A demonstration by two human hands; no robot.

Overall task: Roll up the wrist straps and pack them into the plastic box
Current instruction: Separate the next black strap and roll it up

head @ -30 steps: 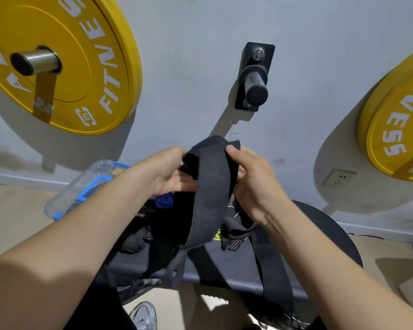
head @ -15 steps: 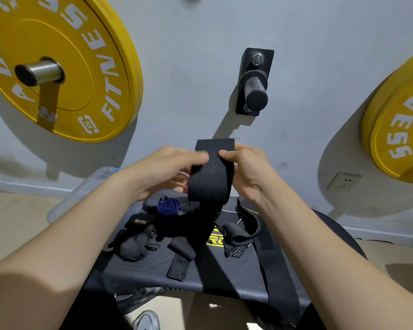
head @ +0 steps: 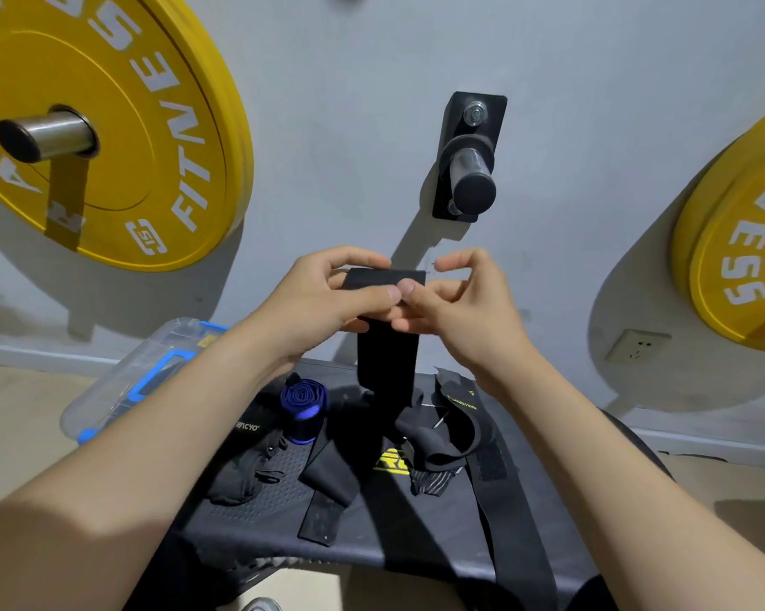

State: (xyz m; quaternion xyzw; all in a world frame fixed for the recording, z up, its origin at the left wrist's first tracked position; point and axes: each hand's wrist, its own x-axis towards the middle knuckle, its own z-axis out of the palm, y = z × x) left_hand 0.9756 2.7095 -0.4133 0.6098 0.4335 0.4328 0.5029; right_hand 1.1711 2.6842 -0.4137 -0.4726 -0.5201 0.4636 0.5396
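Observation:
I hold a black wrist strap [head: 387,355] up in front of the wall, its top end folded over and its tail hanging down to the bench. My left hand [head: 327,297] pinches the folded end from the left and my right hand [head: 455,302] pinches it from the right, thumbs meeting at the middle. A rolled blue strap [head: 303,401] stands on the black bench [head: 371,535]. More black straps [head: 442,438] lie loose there. The clear plastic box [head: 120,390] with blue latches sits to the left, behind my left forearm.
Two yellow weight plates [head: 120,138] [head: 742,253] hang on the grey wall, with a black wall peg [head: 471,169] between them. A black glove-like item [head: 244,469] lies on the bench. A long black strap [head: 512,535] trails off the bench's right side.
The strap's top end has been folded shorter and my thumbs have come together over it. The camera view shifted slightly, showing more of the plastic box.

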